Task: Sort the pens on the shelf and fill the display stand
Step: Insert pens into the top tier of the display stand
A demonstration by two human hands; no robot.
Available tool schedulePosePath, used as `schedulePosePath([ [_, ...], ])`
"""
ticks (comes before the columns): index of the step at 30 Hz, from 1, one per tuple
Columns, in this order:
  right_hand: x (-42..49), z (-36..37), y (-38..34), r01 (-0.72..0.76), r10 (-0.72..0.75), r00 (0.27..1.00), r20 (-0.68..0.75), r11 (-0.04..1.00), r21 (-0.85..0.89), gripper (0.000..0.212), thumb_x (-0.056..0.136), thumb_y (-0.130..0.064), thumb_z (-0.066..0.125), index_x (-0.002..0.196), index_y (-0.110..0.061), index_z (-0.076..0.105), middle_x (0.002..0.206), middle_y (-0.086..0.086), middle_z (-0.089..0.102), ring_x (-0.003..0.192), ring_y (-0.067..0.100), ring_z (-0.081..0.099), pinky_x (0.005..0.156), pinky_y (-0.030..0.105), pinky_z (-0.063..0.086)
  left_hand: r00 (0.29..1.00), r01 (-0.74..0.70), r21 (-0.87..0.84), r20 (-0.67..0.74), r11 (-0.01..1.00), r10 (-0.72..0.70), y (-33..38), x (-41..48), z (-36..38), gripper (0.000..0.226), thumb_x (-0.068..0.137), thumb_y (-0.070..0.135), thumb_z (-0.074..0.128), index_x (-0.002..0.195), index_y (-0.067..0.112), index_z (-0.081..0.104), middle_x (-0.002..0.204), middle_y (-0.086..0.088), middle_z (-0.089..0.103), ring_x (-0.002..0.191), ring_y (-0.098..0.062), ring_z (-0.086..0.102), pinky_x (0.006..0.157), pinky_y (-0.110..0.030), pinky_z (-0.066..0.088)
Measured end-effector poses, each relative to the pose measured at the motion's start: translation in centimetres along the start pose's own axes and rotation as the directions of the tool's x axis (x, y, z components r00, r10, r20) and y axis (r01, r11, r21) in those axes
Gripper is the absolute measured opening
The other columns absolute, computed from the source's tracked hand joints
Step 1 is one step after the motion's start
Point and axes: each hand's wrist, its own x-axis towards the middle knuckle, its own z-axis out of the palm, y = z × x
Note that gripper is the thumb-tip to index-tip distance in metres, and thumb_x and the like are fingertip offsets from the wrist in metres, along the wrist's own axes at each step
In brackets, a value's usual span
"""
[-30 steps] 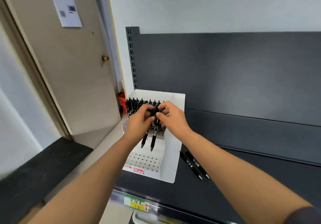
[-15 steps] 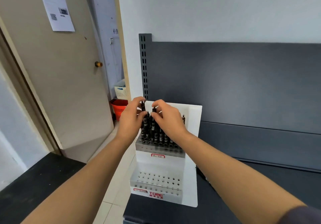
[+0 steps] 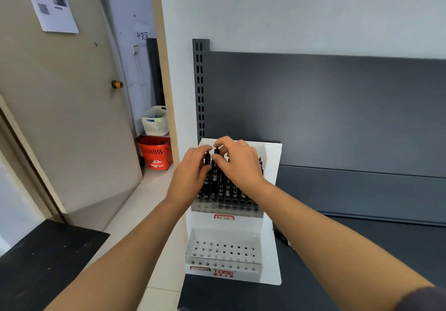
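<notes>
A white two-tier display stand (image 3: 270, 238) stands at the left end of a dark grey shelf (image 3: 362, 262). Its upper tier holds several black pens (image 3: 224, 188) upright in holes. The lower tier (image 3: 222, 250) shows only bare holes. My left hand (image 3: 190, 175) pinches the top of a pen at the upper tier's left side. My right hand (image 3: 237, 163) pinches the top of another black pen (image 3: 216, 152) right beside it. A loose black pen (image 3: 281, 237) lies on the shelf just right of the stand, partly hidden by my right forearm.
The shelf's dark back panel (image 3: 337, 107) rises behind the stand. Left of the shelf are a beige door (image 3: 60, 117), a red basket (image 3: 155, 152) and a white basket (image 3: 155, 120) on the floor. A black surface (image 3: 41, 262) lies at lower left.
Both hands carried two pens up from in front of the stand to the upper tier and now hold them by their tops among the standing pens. The view has shifted right and closer.
</notes>
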Motion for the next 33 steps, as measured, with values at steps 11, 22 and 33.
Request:
schedulePosePath([
  [11, -1.1, 2.1, 0.6, 0.056, -0.041, 0.997, 0.070, 0.971, -0.233, 0.026, 0.090, -0.034, 0.057, 0.115, -0.028, 0.059, 0.113, -0.007, 0.060, 0.113, 0.020, 0.044, 0.092, 0.037, 0.032, 0.994, 0.055, 0.042, 0.090, 0.998, -0.058, -1.4, -1.4, 0.3, 0.039, 0.088, 0.004, 0.056, 0.125, 0.016, 0.054, 0.114, -0.004, 0.059, 0.101, -0.018, 0.055, 0.082, -0.025, 0.044],
  [22, 0.5, 1.4, 0.6, -0.051, 0.080, 0.990, 0.117, 0.971, -0.233, 0.017, 0.090, -0.036, 0.057, 0.102, -0.029, 0.066, 0.116, -0.008, 0.055, 0.119, 0.019, 0.039, 0.093, 0.037, 0.028, 0.991, 0.126, -0.008, 0.038, 0.992, -0.125, -0.9, -0.1, 0.1, 0.022, 0.087, 0.006, 0.061, 0.108, 0.009, 0.062, 0.098, -0.005, 0.063, 0.084, -0.015, 0.055, 0.072, -0.014, 0.036],
  [33, 0.4, 1.7, 0.8, 0.034, 0.004, 0.988, 0.152, 0.969, -0.246, 0.019, 0.092, -0.036, 0.053, 0.107, -0.027, 0.061, 0.117, -0.006, 0.054, 0.117, 0.021, 0.041, 0.093, 0.037, 0.027, 1.000, 0.008, 0.071, 0.009, 0.997, -0.009, -1.1, 0.3, -0.2, 0.018, 0.087, 0.007, 0.061, 0.105, 0.009, 0.064, 0.106, -0.008, 0.058, 0.100, -0.023, 0.051, 0.086, -0.026, 0.037],
])
